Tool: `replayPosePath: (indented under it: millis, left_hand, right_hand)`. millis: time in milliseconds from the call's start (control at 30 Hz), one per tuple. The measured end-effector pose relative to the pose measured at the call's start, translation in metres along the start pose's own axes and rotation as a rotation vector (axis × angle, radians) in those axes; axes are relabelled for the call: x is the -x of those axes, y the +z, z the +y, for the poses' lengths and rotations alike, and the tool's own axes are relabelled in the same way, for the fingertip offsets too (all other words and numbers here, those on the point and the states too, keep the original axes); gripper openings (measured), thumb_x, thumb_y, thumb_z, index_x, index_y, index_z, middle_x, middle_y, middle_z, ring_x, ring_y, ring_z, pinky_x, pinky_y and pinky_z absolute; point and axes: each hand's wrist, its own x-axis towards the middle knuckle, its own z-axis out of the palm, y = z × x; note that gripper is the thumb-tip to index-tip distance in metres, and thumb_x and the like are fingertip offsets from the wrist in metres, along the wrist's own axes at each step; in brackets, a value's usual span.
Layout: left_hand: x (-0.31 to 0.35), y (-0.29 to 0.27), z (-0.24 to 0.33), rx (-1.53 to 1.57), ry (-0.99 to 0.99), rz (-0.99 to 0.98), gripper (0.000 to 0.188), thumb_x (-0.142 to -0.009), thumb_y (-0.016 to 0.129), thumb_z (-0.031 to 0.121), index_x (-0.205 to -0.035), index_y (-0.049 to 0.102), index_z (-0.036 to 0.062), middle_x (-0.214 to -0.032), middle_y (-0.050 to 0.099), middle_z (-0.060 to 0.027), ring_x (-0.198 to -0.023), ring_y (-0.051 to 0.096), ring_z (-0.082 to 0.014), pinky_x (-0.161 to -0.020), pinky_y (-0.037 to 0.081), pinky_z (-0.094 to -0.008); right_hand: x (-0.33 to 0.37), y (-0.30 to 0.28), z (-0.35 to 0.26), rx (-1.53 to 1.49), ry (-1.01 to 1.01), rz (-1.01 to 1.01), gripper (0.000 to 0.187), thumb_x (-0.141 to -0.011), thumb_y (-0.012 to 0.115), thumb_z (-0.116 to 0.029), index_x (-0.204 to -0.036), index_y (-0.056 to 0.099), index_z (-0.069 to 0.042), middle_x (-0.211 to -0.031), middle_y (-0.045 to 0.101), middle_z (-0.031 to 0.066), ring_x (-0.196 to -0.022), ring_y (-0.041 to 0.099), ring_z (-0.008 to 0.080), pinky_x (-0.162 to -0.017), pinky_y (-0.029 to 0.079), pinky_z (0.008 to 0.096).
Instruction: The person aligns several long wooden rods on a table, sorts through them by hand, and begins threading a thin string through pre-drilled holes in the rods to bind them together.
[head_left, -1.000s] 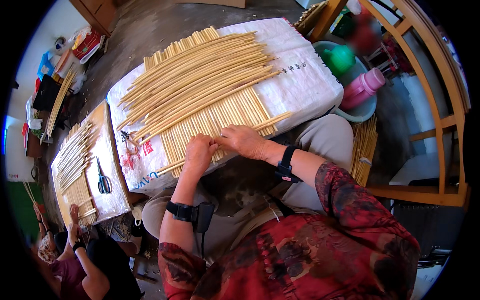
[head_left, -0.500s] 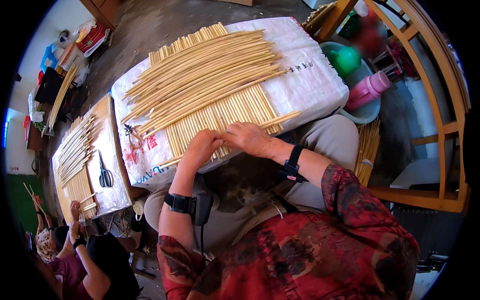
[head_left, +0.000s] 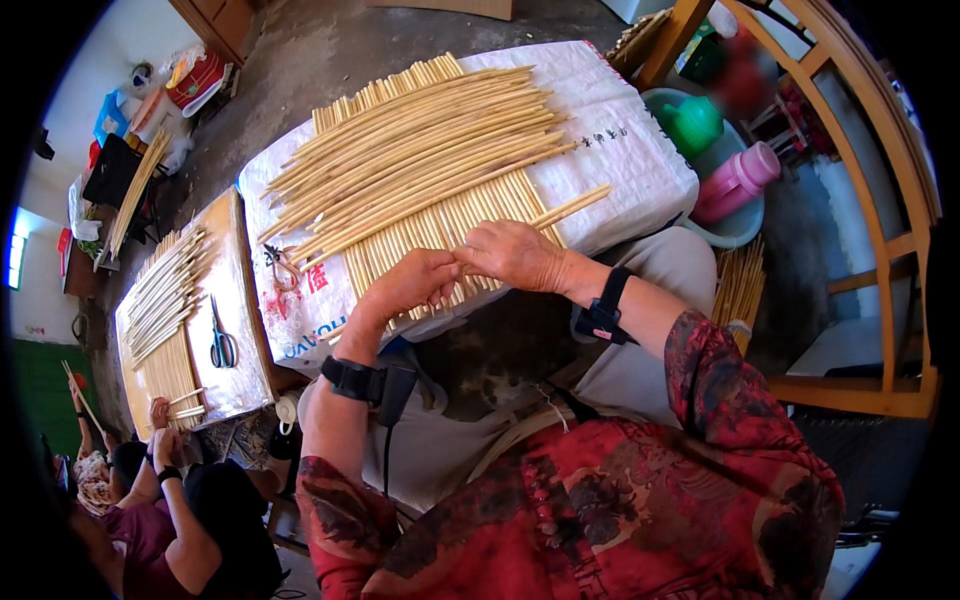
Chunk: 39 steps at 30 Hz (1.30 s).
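Concrete floor (head_left: 330,60), grey and rough, is spreading out under everything, with a wooden chair frame (head_left: 880,250) standing off to the person's right and a teal basin (head_left: 735,230) holding a pink flask (head_left: 735,182) beside it. Across the person's lap a white woven sack (head_left: 620,120) is lying stretched as a work surface, its weave coarse and faintly shiny. On it a mat of pale sticks (head_left: 420,235) is sitting, slim round rods laid side by side, with a looser bundle of longer sticks (head_left: 410,155) lying slantwise on top.

Compared with a second ago, both hands are sitting a little closer to the near edge of the mat, and the fingertips are now drawn together where earlier they were resting slightly apart; to my eye that means one rod is being worked at the mat's near edge rather than the pile being handled. The left hand (head_left: 405,285) is curling, fingers pressed together and pinching at the near stick ends. The right hand (head_left: 515,255) is lying over the mat, its fingers bent and meeting the left fingertips; whether it is gripping a single stick I cannot tell.

Off to the left another person is sitting at a second sack-covered board (head_left: 235,330) where blue-handled scissors (head_left: 222,340) are lying beside more sticks.
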Motion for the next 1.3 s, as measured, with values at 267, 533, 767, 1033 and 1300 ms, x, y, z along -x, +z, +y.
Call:
replayPosePath:
  millis: [267, 533, 767, 1033, 1300]
  left_hand:
    - [-0.005, -0.003, -0.025, -0.124, -0.031, 0.072, 0.026, -0.088, 0.046, 0.020, -0.073, 0.057, 0.0012, -0.058, 0.052, -0.0018, -0.050, 0.048, -0.0091, -0.048, 0.040, -0.0232]
    - [-0.018, 0.000, -0.031, -0.210, -0.012, 0.008, 0.026, -0.087, 0.046, 0.018, -0.071, 0.056, -0.0008, -0.057, 0.052, -0.0039, -0.048, 0.050, -0.0113, -0.046, 0.042, -0.0256]
    - [-0.018, 0.002, -0.032, -0.259, -0.020, 0.050, 0.027, -0.082, 0.045, 0.020, -0.069, 0.056, -0.0011, -0.055, 0.054, -0.0079, -0.049, 0.053, -0.0187, -0.050, 0.043, -0.0315]
    - [0.001, 0.005, -0.005, -0.043, 0.013, 0.110, 0.025, -0.088, 0.047, 0.019, -0.072, 0.055, 0.0020, -0.060, 0.050, 0.0008, -0.054, 0.046, -0.0071, -0.050, 0.039, -0.0213]
    - [0.009, 0.019, 0.014, 0.104, 0.091, 0.209, 0.024, -0.090, 0.047, 0.018, -0.078, 0.057, 0.0001, -0.060, 0.051, -0.0004, -0.052, 0.046, -0.0074, -0.049, 0.040, -0.0219]
  right_hand:
    - [0.010, -0.011, -0.005, -0.131, 0.186, 0.073, 0.046, -0.068, 0.067, -0.012, -0.112, 0.054, -0.008, -0.089, 0.051, 0.0068, -0.084, 0.052, 0.0244, -0.074, 0.042, 0.0346]
    - [0.047, -0.016, -0.029, -0.176, 0.299, 0.018, 0.029, -0.074, 0.061, -0.008, -0.103, 0.056, -0.006, -0.083, 0.052, 0.0085, -0.076, 0.055, 0.0261, -0.066, 0.046, 0.0350]
    - [0.060, -0.034, -0.024, -0.389, 0.620, -0.061, 0.024, -0.079, 0.059, -0.010, -0.103, 0.057, -0.007, -0.089, 0.055, 0.0108, -0.083, 0.057, 0.0295, -0.069, 0.048, 0.0355]
    - [0.072, -0.070, -0.031, -0.527, 0.706, -0.098, 0.021, -0.084, 0.054, -0.012, -0.103, 0.057, -0.004, -0.089, 0.057, 0.0144, -0.083, 0.057, 0.0316, -0.072, 0.046, 0.0372]
    - [0.072, -0.094, -0.026, -0.556, 0.839, -0.002, 0.019, -0.084, 0.052, -0.010, -0.101, 0.057, -0.002, -0.084, 0.057, 0.0145, -0.078, 0.057, 0.0288, -0.071, 0.045, 0.0339]
